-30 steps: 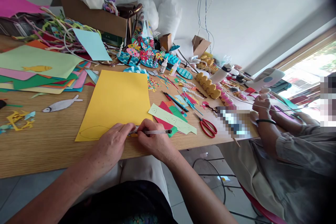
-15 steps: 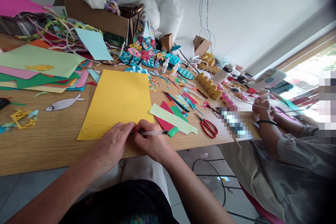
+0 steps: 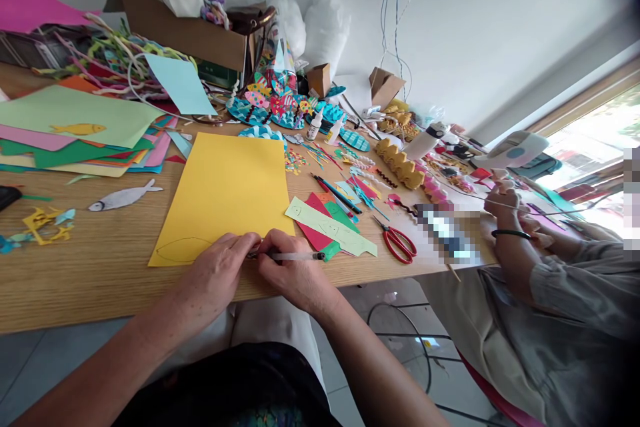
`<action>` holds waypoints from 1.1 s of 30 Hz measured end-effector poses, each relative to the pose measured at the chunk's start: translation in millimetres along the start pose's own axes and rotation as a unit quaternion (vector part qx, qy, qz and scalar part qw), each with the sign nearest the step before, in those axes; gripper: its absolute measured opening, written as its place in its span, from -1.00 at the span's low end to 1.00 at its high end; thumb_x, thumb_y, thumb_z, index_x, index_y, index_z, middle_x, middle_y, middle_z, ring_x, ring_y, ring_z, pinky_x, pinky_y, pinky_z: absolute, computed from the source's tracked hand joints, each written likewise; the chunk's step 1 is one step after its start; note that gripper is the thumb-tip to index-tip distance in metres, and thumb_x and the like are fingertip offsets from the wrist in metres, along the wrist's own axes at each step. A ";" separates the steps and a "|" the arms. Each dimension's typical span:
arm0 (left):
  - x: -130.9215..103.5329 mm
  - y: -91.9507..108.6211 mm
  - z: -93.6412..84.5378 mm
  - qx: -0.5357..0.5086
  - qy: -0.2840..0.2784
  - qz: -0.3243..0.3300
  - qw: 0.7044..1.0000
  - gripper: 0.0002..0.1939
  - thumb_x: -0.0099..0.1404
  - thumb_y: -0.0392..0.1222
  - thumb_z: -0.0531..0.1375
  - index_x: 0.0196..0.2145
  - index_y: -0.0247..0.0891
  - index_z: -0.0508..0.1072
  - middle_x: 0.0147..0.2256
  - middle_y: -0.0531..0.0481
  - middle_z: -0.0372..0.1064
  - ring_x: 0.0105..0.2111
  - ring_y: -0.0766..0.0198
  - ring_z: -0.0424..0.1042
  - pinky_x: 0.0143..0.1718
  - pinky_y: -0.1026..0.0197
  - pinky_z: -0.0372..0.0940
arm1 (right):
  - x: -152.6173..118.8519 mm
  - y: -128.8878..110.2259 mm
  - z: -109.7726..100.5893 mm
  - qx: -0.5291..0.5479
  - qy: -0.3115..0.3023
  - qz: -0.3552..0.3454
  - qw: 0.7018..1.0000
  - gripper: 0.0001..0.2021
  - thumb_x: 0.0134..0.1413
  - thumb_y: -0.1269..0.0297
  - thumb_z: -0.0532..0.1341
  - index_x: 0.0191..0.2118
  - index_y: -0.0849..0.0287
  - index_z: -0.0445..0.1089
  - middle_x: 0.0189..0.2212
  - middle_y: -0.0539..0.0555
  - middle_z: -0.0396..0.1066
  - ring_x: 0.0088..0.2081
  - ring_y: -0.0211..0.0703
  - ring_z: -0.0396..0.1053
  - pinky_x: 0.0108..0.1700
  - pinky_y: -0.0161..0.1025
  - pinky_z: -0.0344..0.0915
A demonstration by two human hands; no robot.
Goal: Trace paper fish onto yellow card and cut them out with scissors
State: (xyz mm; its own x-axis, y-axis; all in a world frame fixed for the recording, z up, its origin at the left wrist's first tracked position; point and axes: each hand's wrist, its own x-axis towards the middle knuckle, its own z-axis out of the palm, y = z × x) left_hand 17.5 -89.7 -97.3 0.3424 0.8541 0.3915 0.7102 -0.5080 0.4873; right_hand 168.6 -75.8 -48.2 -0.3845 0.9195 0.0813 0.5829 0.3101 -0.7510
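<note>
The yellow sheet [image 3: 235,183] is smooth matt paper, the pen [image 3: 301,256] translucent plastic, the table [image 3: 95,290] grained wood.

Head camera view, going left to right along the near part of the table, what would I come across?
Yellow paper scraps, white paper fish, left hand, right hand, red-handled scissors, the other person's dark wristband.

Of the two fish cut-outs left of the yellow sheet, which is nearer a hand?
The white fish, lying on the wooden tabletop nearer the left hand; the yellow fish is farther off, on light green paper.
</note>
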 end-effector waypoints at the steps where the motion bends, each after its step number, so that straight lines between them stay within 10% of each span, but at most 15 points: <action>1: -0.1 -0.1 0.1 0.000 0.002 0.000 1.000 -0.66 0.17 -0.47 -0.12 -0.21 -0.22 0.30 -0.29 -0.07 0.43 -0.25 0.18 0.40 -0.21 0.14 0.34 | -0.3 0.4 0.1 -0.001 0.001 0.000 1.000 -0.88 -0.16 0.53 0.07 -0.55 0.17 0.24 -0.63 -0.10 0.23 -0.56 -0.34 0.15 -0.51 -0.41 0.05; 33: -0.8 -1.7 0.2 0.011 -0.003 0.003 1.000 -0.71 0.21 -0.46 -0.10 -0.22 -0.24 0.32 -0.34 -0.07 0.40 -0.31 0.17 0.39 -0.28 0.17 0.33 | 2.9 1.4 4.3 0.043 -0.011 0.006 0.999 -0.89 -0.18 0.51 0.08 -0.56 0.16 0.21 -0.64 -0.11 0.22 -0.58 -0.35 0.11 -0.53 -0.41 0.03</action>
State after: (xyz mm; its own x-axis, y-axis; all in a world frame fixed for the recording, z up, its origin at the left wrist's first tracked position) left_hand 16.2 -89.5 -98.6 0.3509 0.8515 0.3896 0.7214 -0.5110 0.4673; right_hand 165.2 -73.7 -51.7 -0.3935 0.9175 0.0584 0.5249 0.2763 -0.8051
